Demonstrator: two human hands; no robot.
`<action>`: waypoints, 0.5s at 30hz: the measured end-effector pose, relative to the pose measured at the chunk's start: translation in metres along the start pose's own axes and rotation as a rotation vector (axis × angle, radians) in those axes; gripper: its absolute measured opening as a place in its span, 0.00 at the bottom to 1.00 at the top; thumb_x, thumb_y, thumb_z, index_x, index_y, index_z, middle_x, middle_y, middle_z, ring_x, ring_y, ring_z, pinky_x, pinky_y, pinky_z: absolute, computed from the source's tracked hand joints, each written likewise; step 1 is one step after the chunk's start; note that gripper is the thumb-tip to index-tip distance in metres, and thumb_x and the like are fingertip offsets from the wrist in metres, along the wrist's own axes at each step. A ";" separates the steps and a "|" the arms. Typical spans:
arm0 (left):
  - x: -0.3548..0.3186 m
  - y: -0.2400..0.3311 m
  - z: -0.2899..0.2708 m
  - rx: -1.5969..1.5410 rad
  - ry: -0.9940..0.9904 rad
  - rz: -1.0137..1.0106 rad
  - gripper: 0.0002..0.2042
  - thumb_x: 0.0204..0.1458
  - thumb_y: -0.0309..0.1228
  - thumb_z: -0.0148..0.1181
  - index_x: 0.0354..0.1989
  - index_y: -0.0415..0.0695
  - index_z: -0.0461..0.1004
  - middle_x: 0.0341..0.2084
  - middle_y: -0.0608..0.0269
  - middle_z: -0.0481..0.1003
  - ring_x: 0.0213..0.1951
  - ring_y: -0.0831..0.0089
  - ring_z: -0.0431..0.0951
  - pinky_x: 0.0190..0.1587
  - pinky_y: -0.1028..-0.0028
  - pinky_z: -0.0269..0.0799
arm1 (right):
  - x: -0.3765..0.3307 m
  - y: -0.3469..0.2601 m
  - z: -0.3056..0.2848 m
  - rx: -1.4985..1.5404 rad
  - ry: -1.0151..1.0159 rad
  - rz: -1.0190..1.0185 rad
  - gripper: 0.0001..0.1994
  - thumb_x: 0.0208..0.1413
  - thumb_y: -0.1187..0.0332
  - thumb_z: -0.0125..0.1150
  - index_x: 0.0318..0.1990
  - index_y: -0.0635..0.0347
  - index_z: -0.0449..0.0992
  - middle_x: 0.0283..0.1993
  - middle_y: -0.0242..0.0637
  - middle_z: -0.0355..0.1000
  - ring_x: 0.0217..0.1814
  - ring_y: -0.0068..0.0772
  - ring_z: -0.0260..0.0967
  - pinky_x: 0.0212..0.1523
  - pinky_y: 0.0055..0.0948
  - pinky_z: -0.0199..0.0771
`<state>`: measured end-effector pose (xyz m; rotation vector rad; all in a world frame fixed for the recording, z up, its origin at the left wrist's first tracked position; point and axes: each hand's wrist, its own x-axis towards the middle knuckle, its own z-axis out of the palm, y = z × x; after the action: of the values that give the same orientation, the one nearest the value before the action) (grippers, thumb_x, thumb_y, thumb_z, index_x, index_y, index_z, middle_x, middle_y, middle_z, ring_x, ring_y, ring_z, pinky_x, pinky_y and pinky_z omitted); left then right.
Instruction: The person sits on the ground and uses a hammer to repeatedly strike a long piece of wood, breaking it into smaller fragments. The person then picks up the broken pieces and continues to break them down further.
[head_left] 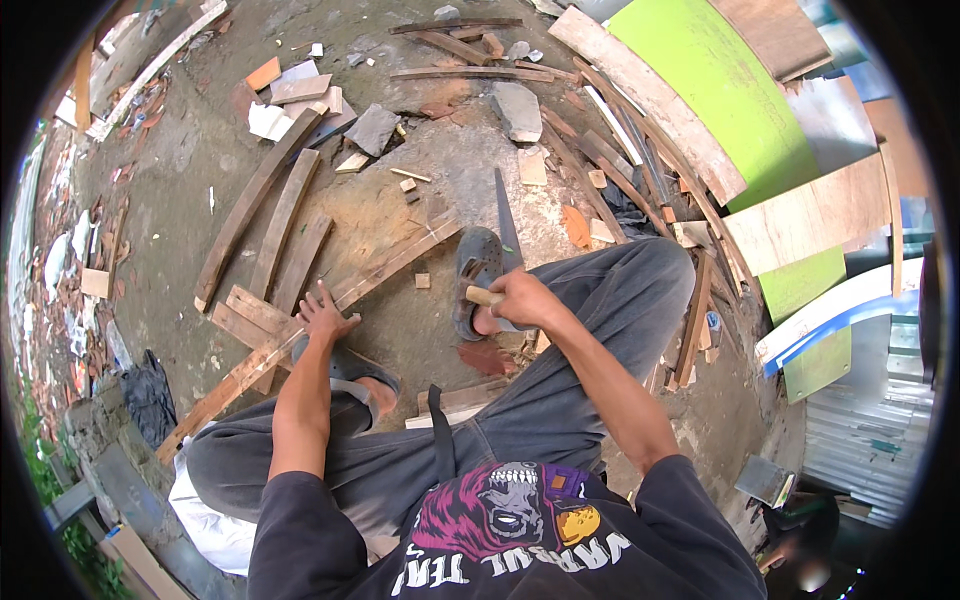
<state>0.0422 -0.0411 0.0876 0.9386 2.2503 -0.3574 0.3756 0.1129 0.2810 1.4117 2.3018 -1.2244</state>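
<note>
Head view, looking down: left hand (pixel 322 312) flat, fingers spread, pressing on a long wooden plank (pixel 330 300) across the dirt ground (pixel 190 170), arm straight. Right hand (pixel 520 297) fisted around a handsaw (pixel 503 235) by its wooden handle, blade pointing away beside a grey shoe (pixel 475 270), elbow bent.

Bare dirt ground (pixel 190 170) littered with wood offcuts and stone chunks (pixel 517 108). Three curved planks (pixel 283 215) lie side by side. Green board (pixel 730 95) leans at right; black bag (pixel 148 398), possibly plastic, lies far left near corrugated sheeting (pixel 865 440).
</note>
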 end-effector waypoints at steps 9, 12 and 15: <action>0.007 0.009 -0.001 -0.080 -0.119 -0.065 0.69 0.34 0.75 0.58 0.72 0.53 0.17 0.71 0.42 0.16 0.71 0.44 0.14 0.68 0.43 0.17 | -0.016 -0.019 0.012 0.277 0.137 0.166 0.18 0.44 0.67 0.67 0.42 0.69 0.80 0.29 0.46 0.78 0.23 0.36 0.74 0.28 0.34 0.73; 0.013 -0.002 0.004 -0.164 -0.129 -0.042 0.68 0.35 0.78 0.53 0.73 0.51 0.20 0.70 0.40 0.14 0.70 0.42 0.11 0.66 0.40 0.13 | -0.001 -0.005 0.016 0.650 0.057 0.192 0.20 0.44 0.70 0.66 0.47 0.70 0.78 0.22 0.37 0.73 0.19 0.23 0.69 0.21 0.26 0.67; 0.015 0.001 0.000 -0.195 -0.173 -0.051 0.67 0.35 0.78 0.53 0.73 0.51 0.21 0.69 0.40 0.12 0.69 0.42 0.09 0.65 0.40 0.11 | 0.014 -0.017 0.010 0.641 0.008 0.205 0.20 0.46 0.70 0.64 0.48 0.71 0.78 0.22 0.35 0.73 0.19 0.23 0.69 0.21 0.25 0.67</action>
<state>0.0350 -0.0328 0.0771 0.7217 2.1098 -0.2268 0.3515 0.1118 0.2766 1.7748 1.7696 -1.9843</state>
